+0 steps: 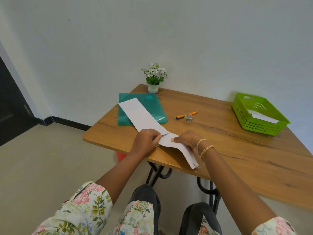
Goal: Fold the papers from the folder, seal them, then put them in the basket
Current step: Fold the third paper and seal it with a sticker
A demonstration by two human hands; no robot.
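A long white paper strip (144,116), folded lengthwise, lies diagonally across the wooden table (220,141), its far end resting on a teal folder (152,106). My left hand (146,141) pinches the strip's near left edge. My right hand (188,139) presses on the paper just to the right, thumb flat on it; the near end of the strip bends down over the table's front edge. A green basket (243,122) at the far right holds a folded white paper (264,117). A tape roll (188,118) sits mid-table.
An orange pen (186,115) lies behind the tape roll. A small potted plant (154,78) stands at the table's back corner against the wall. Below the table are black metal legs (157,173) and my knees.
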